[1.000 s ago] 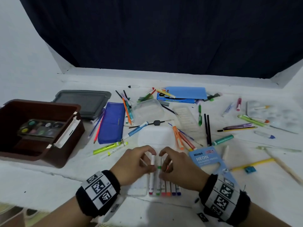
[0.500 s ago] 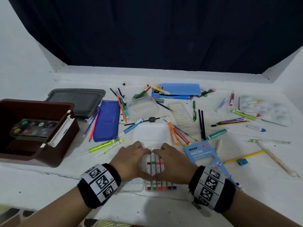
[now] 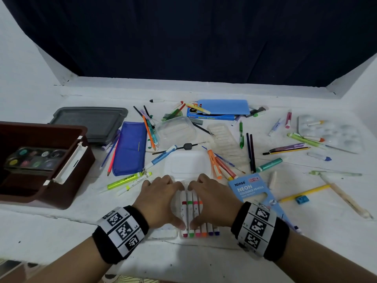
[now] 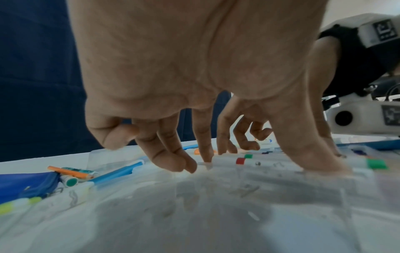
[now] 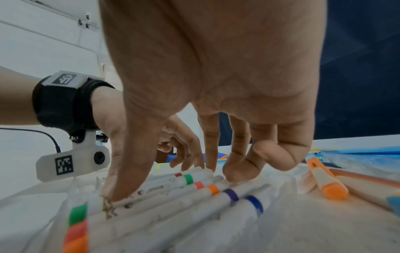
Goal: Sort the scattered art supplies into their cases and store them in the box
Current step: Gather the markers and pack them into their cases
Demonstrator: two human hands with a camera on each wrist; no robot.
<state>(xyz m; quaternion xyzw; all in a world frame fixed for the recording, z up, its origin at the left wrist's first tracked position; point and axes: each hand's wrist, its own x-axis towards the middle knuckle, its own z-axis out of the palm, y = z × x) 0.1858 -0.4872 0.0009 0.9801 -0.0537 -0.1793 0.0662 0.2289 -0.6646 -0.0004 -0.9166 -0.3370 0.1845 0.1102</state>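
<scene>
A row of white markers [image 3: 190,209] with coloured bands lies in a clear plastic case [image 3: 163,231] at the table's near edge; its open lid [image 3: 186,164] lies flat behind it. My left hand [image 3: 163,201] and right hand [image 3: 214,197] arch over the row from both sides. Fingertips press the markers' far ends and thumbs the near ends. The right wrist view shows my right hand [image 5: 216,85] pressing the markers [image 5: 194,193]. In the left wrist view my left hand [image 4: 194,85] touches the markers [image 4: 249,161]. The brown box [image 3: 67,193] stands at the left.
A watercolour palette [image 3: 34,160] sits in the box, with a grey lid [image 3: 91,123] behind it. A blue pouch [image 3: 129,148], a neon pencil pack [image 3: 251,188], an orange highlighter [image 5: 327,179] and several loose pens, pencils and brushes lie scattered around the case.
The hands were pinching the red and green markers above the row. Both markers now lie in the row, and the hands have lowered and spread over it.
</scene>
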